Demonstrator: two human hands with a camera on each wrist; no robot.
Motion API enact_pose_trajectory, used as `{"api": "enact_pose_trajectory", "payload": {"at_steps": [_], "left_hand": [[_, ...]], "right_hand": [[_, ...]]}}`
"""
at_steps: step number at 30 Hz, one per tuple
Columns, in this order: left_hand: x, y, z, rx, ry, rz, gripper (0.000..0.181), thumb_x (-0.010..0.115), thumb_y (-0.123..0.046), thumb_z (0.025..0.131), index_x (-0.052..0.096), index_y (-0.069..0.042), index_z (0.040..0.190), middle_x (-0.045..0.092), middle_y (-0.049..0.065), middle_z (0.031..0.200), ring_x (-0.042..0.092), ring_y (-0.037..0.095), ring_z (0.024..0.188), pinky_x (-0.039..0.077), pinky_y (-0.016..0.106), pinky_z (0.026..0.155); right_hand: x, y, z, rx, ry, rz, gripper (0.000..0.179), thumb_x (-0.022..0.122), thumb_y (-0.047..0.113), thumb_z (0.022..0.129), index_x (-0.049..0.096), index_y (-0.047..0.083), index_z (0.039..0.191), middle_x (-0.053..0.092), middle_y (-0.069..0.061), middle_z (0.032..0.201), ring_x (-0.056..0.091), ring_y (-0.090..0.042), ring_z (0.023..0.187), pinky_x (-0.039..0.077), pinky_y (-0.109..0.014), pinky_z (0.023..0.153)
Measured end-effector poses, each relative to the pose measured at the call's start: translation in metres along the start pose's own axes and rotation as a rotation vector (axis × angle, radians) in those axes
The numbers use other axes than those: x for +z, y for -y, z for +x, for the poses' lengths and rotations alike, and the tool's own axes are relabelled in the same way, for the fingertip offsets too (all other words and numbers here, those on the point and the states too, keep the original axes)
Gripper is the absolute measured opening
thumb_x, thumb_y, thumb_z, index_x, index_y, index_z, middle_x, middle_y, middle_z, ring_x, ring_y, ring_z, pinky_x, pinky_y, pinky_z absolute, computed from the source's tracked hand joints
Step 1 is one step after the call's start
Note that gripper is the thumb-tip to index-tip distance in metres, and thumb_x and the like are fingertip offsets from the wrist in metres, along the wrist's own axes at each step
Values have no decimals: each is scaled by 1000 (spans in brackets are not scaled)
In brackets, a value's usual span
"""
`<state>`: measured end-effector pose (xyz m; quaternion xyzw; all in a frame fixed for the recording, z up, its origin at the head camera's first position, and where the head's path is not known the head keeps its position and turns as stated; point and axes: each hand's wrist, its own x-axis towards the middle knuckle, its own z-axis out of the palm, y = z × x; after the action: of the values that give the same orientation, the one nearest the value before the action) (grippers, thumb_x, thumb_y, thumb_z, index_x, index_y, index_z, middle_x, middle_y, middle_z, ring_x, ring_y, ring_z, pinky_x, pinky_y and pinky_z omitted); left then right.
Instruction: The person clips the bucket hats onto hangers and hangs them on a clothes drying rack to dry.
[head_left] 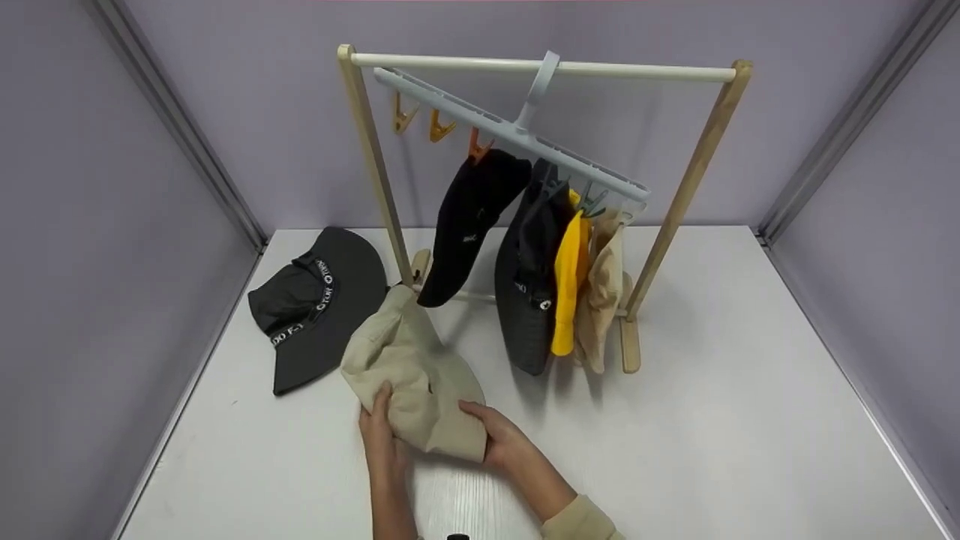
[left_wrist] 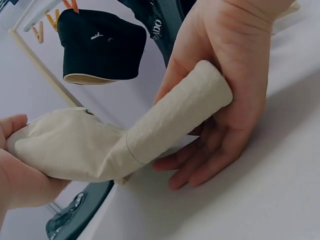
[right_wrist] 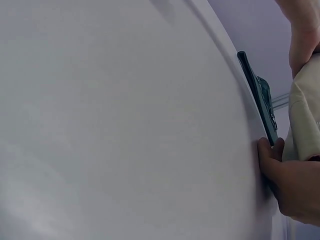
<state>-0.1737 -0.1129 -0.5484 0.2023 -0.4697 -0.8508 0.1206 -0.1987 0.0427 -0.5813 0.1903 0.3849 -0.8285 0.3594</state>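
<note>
Both hands hold a beige cap above the white table. My left hand grips it on the crown side, thumb on top and the other fingers hidden beneath. At the brim, my right hand pinches the edge between its thumb and the fingers underneath. In the left wrist view, the brim of the cap points toward the right hand, while the left hand holds the opposite side. Only part of the cap shows at the right border of the right wrist view.
A wooden rack carries a tilted grey clip hanger. From it hang a black cap, a dark brimmed hat, a yellow hat and a beige hat. Another dark wide-brimmed hat lies left on the table.
</note>
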Motion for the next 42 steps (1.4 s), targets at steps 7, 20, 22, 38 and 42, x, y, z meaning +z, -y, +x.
{"api": "enact_pose_trajectory", "payload": {"at_steps": [7, 20, 22, 38, 42], "left_hand": [[4, 6, 1, -43, 52, -210, 45, 40, -24, 100, 25, -6, 138, 44, 9, 126, 48, 18, 113, 38, 31, 94], [-6, 7, 5, -116, -50, -145, 59, 35, -38, 99, 17, -6, 145, 28, 8, 139, 31, 20, 126, 28, 28, 101], [-7, 8, 6, -115, -65, -153, 56, 33, -36, 100, 17, -7, 145, 30, 8, 137, 32, 20, 126, 29, 28, 100], [-7, 7, 6, -103, -9, -168, 52, 34, -29, 101, 16, -9, 145, 30, 6, 138, 30, 18, 127, 26, 27, 102], [-9, 7, 9, -117, 20, -182, 49, 37, -25, 101, 19, -8, 143, 33, 6, 134, 33, 18, 125, 28, 28, 101]], "right_hand": [[-6, 2, 0, 58, 1, 115, 31, 50, 16, 94, 39, 0, 118, 57, -11, 101, 56, -23, 95, 44, -35, 85], [-4, -3, -4, 10, -37, 158, 38, 49, 11, 94, 33, -3, 125, 55, -16, 108, 56, -27, 100, 43, -39, 88], [-4, -3, -3, 15, -37, 167, 37, 49, 11, 94, 33, -3, 124, 55, -16, 108, 56, -27, 100, 43, -40, 88], [-2, -2, -5, 22, -5, 189, 34, 44, 8, 94, 32, -5, 123, 55, -16, 108, 54, -27, 104, 42, -39, 90], [-1, -3, -6, 11, -7, 189, 34, 44, 6, 94, 31, -5, 124, 54, -17, 110, 54, -29, 104, 41, -41, 91]]}}
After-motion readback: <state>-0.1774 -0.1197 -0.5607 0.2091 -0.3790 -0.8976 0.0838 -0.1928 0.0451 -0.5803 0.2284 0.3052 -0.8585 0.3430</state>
